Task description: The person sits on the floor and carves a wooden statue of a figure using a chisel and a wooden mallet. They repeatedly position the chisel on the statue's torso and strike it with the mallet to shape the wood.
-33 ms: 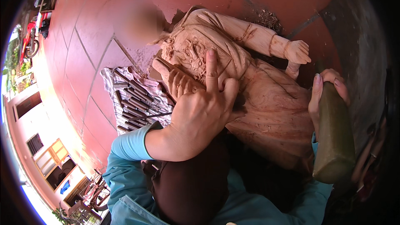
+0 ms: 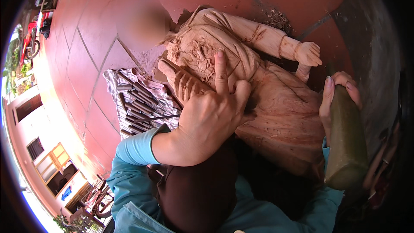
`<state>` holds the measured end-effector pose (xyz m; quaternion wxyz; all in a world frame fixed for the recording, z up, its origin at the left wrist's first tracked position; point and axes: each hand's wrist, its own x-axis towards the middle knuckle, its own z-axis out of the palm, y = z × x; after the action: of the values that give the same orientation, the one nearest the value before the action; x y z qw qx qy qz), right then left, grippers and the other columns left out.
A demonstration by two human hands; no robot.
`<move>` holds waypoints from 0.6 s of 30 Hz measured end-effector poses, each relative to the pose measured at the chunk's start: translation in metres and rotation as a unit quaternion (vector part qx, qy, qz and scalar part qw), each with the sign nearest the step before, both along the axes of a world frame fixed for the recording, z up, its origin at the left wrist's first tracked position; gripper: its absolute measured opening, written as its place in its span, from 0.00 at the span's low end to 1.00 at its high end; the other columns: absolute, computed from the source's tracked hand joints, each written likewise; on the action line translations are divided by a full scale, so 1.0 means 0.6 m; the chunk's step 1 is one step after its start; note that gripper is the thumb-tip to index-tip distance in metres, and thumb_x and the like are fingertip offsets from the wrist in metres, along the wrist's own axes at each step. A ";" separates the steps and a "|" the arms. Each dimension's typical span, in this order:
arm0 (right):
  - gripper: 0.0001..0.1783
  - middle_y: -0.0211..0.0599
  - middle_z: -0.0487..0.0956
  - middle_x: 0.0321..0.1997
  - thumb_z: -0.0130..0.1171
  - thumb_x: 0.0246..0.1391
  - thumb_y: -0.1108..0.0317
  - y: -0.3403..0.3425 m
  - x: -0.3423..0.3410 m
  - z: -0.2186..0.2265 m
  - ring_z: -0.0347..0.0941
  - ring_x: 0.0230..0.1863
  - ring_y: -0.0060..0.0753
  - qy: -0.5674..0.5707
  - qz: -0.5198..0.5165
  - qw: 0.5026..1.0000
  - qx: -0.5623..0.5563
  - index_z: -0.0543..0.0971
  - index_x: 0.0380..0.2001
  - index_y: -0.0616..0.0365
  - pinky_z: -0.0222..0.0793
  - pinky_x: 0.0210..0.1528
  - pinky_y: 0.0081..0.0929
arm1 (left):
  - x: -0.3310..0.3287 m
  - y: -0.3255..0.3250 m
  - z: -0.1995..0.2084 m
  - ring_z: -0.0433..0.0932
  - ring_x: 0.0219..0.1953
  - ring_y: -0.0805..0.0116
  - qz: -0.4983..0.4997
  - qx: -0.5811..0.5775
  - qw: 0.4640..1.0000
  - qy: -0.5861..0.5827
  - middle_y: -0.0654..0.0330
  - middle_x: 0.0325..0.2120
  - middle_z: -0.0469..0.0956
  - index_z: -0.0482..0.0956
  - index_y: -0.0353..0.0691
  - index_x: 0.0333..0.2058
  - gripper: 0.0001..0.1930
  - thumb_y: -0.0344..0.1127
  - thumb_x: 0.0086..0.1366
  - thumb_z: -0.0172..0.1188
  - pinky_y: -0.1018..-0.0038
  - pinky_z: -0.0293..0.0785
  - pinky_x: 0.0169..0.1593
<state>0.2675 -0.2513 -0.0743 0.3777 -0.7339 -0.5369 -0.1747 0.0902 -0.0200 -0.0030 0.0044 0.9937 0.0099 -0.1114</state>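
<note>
A carved wooden statue [image 2: 280, 108] of a robed figure lies on its back before me, its head end blurred. Over its chest is my left hand [image 2: 211, 108], index finger stretched out along the carved relief [image 2: 200, 56] and the other fingers curled. From behind this hand a thin dark shaft [image 2: 159, 118] sticks out to the left, seemingly a chisel held in the curled fingers; its handle is hidden. At the right, my right hand [image 2: 340, 87] wraps round the narrow top of an olive-green mallet [image 2: 346, 146], whose thick end hangs toward me.
Several dark-handled carving tools [image 2: 140, 103] lie on a striped cloth [image 2: 113, 82] left of the statue. Wood shavings [image 2: 277, 20] are heaped on the red tiled floor [image 2: 99, 30] beyond its arm. A bicycle [image 2: 99, 200] and a red motorbike [image 2: 32, 39] stand far left.
My left hand has shifted very slightly to the right over the statue. The right hand and the mallet stay where they were.
</note>
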 end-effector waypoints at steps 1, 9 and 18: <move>0.31 0.44 0.70 0.33 0.56 0.50 0.90 -0.001 -0.001 0.001 0.67 0.26 0.31 0.003 -0.002 1.000 -0.011 0.58 0.54 0.62 0.69 0.30 0.31 | -0.003 -0.007 -0.007 0.83 0.30 0.53 0.020 -0.024 0.999 0.020 0.32 0.62 0.61 0.72 0.39 0.47 0.29 0.56 0.57 0.62 0.41 0.72 0.46; 0.31 0.43 0.70 0.32 0.56 0.50 0.90 0.001 -0.003 0.007 0.68 0.27 0.32 -0.007 -0.026 0.999 -0.027 0.57 0.55 0.63 0.70 0.31 0.31 | -0.012 -0.011 0.019 0.77 0.45 0.39 0.044 -0.085 0.995 -0.011 0.33 0.59 0.64 0.72 0.34 0.46 0.28 0.49 0.55 0.66 0.47 0.69 0.54; 0.32 0.42 0.71 0.33 0.57 0.50 0.89 -0.007 0.000 0.003 0.68 0.28 0.33 -0.024 -0.037 0.998 -0.037 0.57 0.55 0.63 0.70 0.31 0.32 | 0.024 -0.046 0.018 0.68 0.18 0.77 -0.221 -0.364 0.877 -0.223 0.67 0.19 0.63 0.67 0.44 0.22 0.14 0.44 0.51 0.63 0.79 0.62 0.18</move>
<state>0.2672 -0.2555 -0.0723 0.3301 -0.7625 -0.5243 -0.1865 0.1047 -0.0479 0.0077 0.3434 0.8967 -0.2525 0.1193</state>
